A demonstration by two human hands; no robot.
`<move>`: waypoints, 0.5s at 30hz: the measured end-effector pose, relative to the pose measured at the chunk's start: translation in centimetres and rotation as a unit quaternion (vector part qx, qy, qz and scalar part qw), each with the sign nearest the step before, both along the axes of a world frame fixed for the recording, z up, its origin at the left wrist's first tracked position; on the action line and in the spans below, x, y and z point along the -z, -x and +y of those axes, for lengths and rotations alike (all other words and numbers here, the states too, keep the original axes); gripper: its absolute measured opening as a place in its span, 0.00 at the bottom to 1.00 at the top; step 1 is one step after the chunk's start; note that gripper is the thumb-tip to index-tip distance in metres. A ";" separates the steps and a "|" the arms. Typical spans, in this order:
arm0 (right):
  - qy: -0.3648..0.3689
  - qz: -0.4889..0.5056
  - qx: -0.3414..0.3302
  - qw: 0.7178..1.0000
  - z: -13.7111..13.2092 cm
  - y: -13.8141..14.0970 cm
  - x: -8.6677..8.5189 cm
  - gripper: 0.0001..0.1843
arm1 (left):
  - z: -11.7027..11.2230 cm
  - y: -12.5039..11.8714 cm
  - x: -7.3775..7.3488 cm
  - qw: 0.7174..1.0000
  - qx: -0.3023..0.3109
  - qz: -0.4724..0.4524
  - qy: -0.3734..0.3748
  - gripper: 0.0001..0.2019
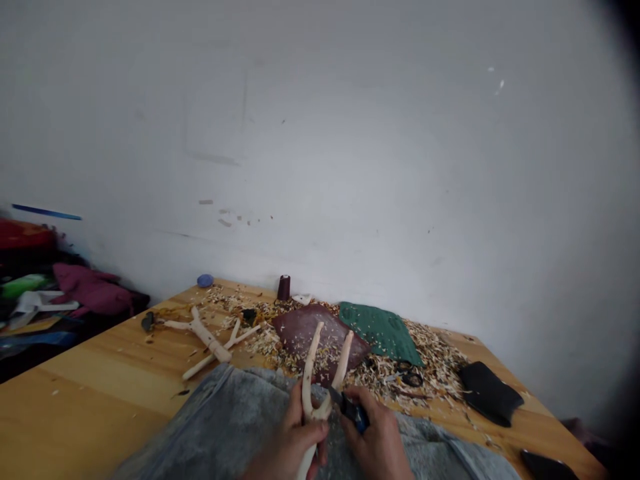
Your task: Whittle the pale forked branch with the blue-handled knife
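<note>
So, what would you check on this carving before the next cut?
1. Left hand firm on the forked stick: ok, it is wrapped around the stem.
2. Right hand firm on the knife: ok, it is closed around the blue handle.
3. Blade pointing away from the left hand: not ok, it seems to point toward the fork beside that hand.
4. Grey cloth spread under the work: ok.
5. Blade sharp: cannot tell, too small to see.

Forked branch (309,380) stem cut off at bottom edge; black object (547,465) cropped.
</note>
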State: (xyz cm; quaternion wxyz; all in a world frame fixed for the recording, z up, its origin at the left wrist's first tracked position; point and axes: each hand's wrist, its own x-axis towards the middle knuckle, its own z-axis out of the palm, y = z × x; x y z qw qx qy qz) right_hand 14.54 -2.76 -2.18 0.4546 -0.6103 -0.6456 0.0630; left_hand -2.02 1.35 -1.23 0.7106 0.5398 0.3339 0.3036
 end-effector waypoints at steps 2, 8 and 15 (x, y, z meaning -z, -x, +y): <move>0.002 -0.005 0.008 1.000 0.0 0.0 -0.2 0.11 | -0.2 0.0 -0.2 1.000 0.017 0.020 -0.009 0.31; 0.008 -0.018 0.005 1.000 0.0 0.1 -0.2 0.12 | -0.7 0.0 -1.0 0.998 -0.015 0.041 -0.034 0.34; 0.024 -0.040 0.006 0.999 0.2 -0.1 0.4 0.13 | -0.6 -0.2 0.3 0.993 -0.019 0.064 -0.098 0.43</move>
